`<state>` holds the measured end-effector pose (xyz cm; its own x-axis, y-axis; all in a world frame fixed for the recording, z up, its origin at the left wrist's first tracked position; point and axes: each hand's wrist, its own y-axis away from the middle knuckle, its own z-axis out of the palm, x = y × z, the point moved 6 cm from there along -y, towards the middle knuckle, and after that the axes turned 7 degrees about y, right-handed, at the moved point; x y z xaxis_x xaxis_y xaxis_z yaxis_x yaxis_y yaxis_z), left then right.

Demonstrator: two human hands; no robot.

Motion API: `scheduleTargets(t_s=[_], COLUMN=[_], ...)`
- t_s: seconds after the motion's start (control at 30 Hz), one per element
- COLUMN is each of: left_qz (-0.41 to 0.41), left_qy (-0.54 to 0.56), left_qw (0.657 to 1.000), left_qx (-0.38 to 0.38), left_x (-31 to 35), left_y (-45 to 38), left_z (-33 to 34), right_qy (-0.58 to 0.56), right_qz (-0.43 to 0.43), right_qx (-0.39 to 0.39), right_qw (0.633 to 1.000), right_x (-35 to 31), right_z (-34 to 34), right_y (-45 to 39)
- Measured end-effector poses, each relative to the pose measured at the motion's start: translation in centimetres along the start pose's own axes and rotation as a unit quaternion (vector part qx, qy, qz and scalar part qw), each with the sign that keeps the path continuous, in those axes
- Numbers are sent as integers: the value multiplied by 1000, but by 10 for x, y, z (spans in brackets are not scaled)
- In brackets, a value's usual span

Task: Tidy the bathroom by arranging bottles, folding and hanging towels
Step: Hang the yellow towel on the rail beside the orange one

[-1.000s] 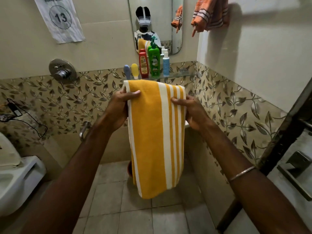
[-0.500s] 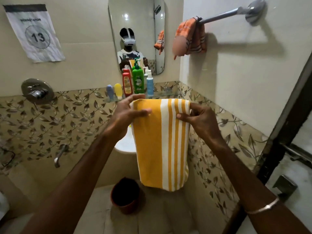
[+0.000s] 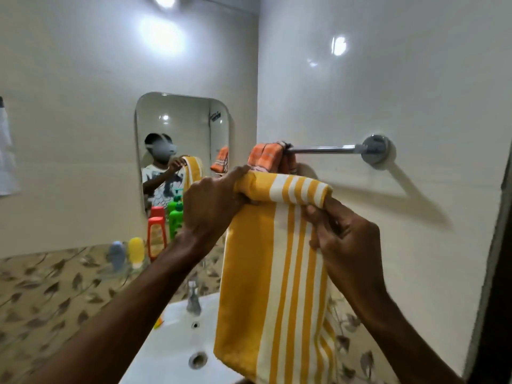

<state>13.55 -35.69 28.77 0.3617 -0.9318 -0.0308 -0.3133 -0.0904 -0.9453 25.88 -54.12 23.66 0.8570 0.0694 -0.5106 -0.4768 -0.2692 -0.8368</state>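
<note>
I hold a folded yellow towel with white stripes (image 3: 266, 273) up in front of the right wall. My left hand (image 3: 210, 206) grips its top left corner and my right hand (image 3: 340, 231) pinches its top right edge; the top is rolled over my fingers. The towel's top sits just below and in front of a chrome towel rail (image 3: 324, 149). An orange checked towel (image 3: 270, 157) hangs bunched at the rail's left end. Red (image 3: 156, 234), green (image 3: 175, 217), yellow (image 3: 136, 252) and blue (image 3: 116, 254) bottles stand on a shelf under the mirror.
A white sink (image 3: 171, 342) with a chrome tap (image 3: 193, 299) lies below the towel. The mirror (image 3: 181, 151) hangs on the far wall. The rail's bracket (image 3: 375, 152) is fixed at the right. A dark door frame (image 3: 498, 245) borders the right edge.
Both hands have raised the yellow towel from sink height to just under the rail, and my view has tilted upward with it.
</note>
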Motion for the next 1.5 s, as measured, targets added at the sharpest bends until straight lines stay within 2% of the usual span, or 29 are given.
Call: scheduleTargets(t_s=[0.13,0.23,0.3,0.4,0.5,0.6,0.67,0.7,0.8,0.9,0.97,1.07,1.13,1.2,1.27,1.3,1.37,1.43,1.5], left_qz=[18,12,-21,-82,-117,-116,-100,-87,-32,43,81,86,62,7,-36,-55,-110,-168,-210], left_qy=[19,41,109,260,353,499,545,535,436,333,310,292,320,375,418,437,486,539,581], left_qw=[998,995,987,954,926,853,812,815,878,913,907,897,909,919,907,898,867,825,784], left_qx=[66,95,112,125,59,-97,-185,-205,-192,-231,-273,-320,-259,-125,-19,7,8,-28,-58], left_x=[-17,-25,-29,-28,-25,-7,7,14,21,26,25,19,12,2,-7,-11,-18,-20,-21], left_y=[-65,-119,-156,-201,-234,-232,-210,-200,-191,-202,-206,-199,-192,-176,-152,-139,-115,-94,-78], left_z=[23,41,51,71,116,177,207,218,226,222,220,227,229,222,215,214,216,224,232], right_qy=[54,95,131,196,233,246,322,365,459,501,497,441,371,322,309,305,306,320,377], right_qz=[-62,-81,-88,-93,-53,21,43,53,81,105,152,228,258,270,282,291,304,316,286], right_qx=[48,50,42,34,26,-17,-69,-111,-256,-331,-357,-377,-383,-363,-342,-338,-338,-333,-302], right_qw=[995,991,987,975,971,969,943,923,847,793,777,782,806,832,841,841,836,829,827], right_x=[-27,-40,-47,-48,-31,-9,4,11,29,40,48,59,66,75,81,84,86,83,71], right_z=[4,7,11,16,19,25,32,36,52,65,68,67,70,69,67,66,64,63,61], right_y=[-56,-101,-132,-176,-211,-226,-229,-230,-226,-236,-247,-254,-252,-255,-257,-257,-256,-252,-248])
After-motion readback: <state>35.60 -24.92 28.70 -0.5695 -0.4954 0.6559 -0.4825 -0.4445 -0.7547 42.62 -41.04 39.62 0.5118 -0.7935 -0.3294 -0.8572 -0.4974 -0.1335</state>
